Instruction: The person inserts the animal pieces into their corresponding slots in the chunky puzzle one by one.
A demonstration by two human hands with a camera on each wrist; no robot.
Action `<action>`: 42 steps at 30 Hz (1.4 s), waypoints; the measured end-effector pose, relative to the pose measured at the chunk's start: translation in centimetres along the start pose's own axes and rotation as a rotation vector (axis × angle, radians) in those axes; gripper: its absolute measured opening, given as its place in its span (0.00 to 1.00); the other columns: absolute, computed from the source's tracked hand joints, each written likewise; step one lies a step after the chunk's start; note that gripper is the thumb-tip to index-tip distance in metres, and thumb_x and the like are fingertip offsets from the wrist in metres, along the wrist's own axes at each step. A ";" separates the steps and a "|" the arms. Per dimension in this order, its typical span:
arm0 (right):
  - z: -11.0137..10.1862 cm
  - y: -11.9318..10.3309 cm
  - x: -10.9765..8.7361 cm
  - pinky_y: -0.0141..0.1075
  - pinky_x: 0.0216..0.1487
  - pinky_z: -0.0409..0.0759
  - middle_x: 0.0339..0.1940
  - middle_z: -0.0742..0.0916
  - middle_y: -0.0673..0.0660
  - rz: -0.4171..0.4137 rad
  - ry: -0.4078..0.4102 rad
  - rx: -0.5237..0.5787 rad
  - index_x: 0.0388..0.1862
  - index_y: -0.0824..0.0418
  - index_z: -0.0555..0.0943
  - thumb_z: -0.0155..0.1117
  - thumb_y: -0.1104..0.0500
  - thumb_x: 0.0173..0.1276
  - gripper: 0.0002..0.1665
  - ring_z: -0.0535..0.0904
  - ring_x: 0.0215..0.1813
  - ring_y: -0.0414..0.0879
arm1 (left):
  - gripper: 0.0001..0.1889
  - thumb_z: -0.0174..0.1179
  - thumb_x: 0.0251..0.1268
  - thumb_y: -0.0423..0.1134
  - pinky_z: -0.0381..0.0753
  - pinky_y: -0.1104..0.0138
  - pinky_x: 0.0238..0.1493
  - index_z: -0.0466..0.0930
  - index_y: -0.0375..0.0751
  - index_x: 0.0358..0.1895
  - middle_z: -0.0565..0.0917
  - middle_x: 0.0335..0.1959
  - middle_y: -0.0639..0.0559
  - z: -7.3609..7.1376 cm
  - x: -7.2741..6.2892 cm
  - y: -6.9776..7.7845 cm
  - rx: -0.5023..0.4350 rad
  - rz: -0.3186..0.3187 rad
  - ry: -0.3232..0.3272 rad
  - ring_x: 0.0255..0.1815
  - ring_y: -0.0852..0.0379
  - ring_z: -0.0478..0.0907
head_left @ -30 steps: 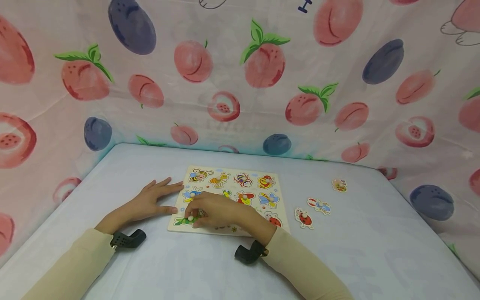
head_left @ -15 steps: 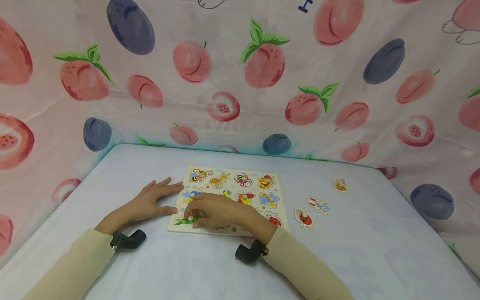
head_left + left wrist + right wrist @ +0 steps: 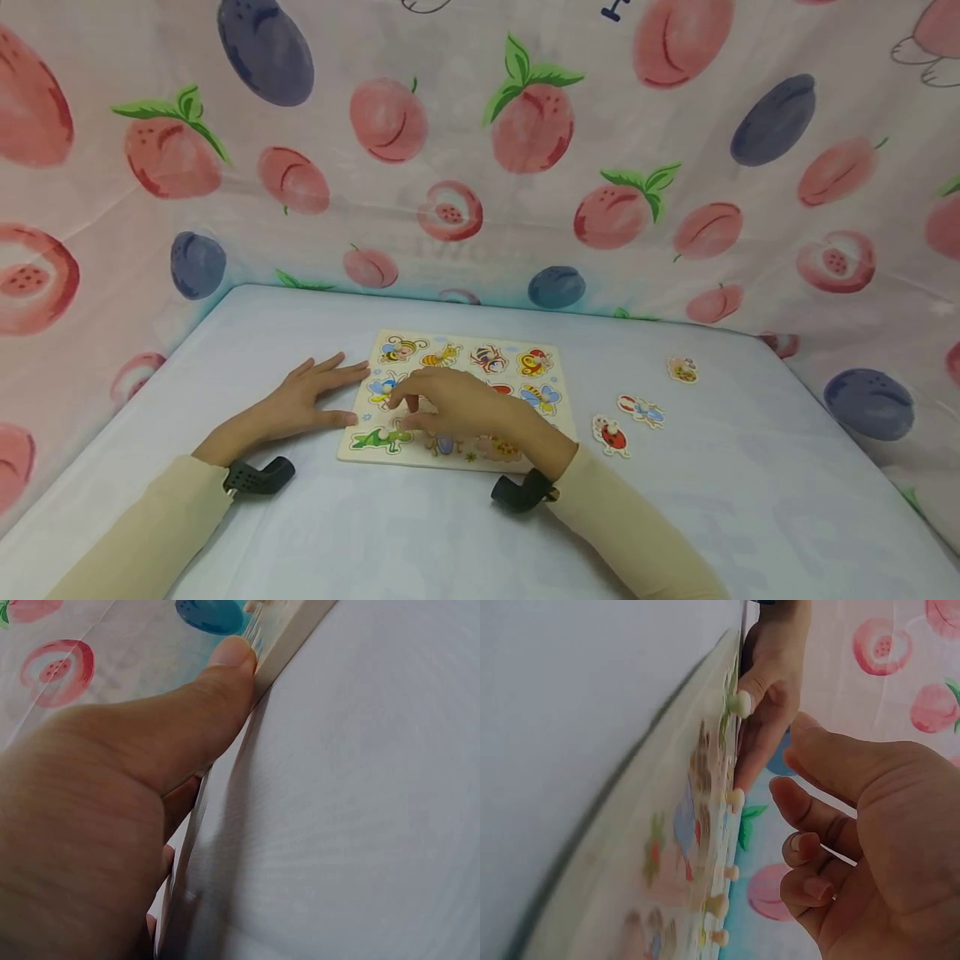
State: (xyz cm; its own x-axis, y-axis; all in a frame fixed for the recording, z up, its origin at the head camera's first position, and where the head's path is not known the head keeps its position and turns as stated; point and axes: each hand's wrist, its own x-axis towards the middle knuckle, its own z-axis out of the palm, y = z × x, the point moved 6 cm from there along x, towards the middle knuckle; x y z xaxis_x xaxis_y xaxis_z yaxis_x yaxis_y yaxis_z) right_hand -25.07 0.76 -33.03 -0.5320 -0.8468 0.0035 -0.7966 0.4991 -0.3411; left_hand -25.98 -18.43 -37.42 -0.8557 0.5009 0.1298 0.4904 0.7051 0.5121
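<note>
A wooden knob puzzle board (image 3: 557, 350) with colourful insect pieces lies on the table. My left hand (image 3: 303, 406) is spread at the board's left edge, with fingertips and thumb touching it; in the left wrist view the thumb (image 3: 202, 697) meets the edge. Above the board's middle hovers my right hand (image 3: 457, 406), fingers loosely bent and holding nothing. In the right wrist view its thumb and fingers (image 3: 810, 806) are apart from the knobs. The green insect piece (image 3: 367, 439) sits at the board's near left, its pale knob (image 3: 740, 704) standing up. My right hand hides several central pieces.
Right of the board lie three loose pieces: a red ladybird piece (image 3: 611, 436), a blue insect piece with red pincers (image 3: 642, 411) and a small yellowish piece (image 3: 682, 369) farther back. A white cloth (image 3: 750, 500) covers the table. A fruit-print curtain (image 3: 480, 292) hangs behind.
My right hand has let go of the green insect piece's knob and risen up and to the right. The green piece has stayed on the board. My left hand has kept its place.
</note>
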 end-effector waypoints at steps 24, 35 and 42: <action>-4.3 5.2 -7.3 0.32 0.29 0.70 0.30 0.78 0.42 0.061 0.236 0.094 0.51 0.58 0.81 0.66 0.56 0.67 0.15 0.69 0.31 0.41 | 0.40 0.64 0.56 0.58 0.34 0.42 0.70 0.65 0.44 0.71 0.64 0.72 0.50 0.2 -0.1 -0.2 -0.017 -0.018 -0.013 0.75 0.39 0.44; -5.3 6.6 -9.8 0.31 0.27 0.70 0.30 0.78 0.43 0.070 0.288 0.090 0.51 0.58 0.82 0.67 0.58 0.65 0.16 0.69 0.30 0.40 | 0.40 0.65 0.56 0.58 0.34 0.43 0.70 0.65 0.44 0.70 0.64 0.72 0.50 0.1 -0.1 -0.2 -0.021 -0.022 -0.012 0.75 0.39 0.45; -6.0 7.3 -11.7 0.32 0.28 0.71 0.29 0.78 0.43 0.120 0.302 0.082 0.50 0.56 0.81 0.66 0.58 0.66 0.14 0.70 0.31 0.41 | 0.41 0.65 0.56 0.59 0.34 0.43 0.70 0.65 0.45 0.71 0.64 0.72 0.51 0.2 0.0 -0.2 -0.021 -0.030 -0.015 0.75 0.40 0.45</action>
State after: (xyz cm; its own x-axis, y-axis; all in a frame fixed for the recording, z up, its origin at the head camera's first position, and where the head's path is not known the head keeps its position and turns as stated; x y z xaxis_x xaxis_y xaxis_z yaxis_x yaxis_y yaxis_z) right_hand -26.35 15.45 -29.91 -0.6916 -0.6838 0.2327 -0.7037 0.5652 -0.4304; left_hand -26.04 -18.52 -37.69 -0.8674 0.4871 0.1013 0.4607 0.7096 0.5331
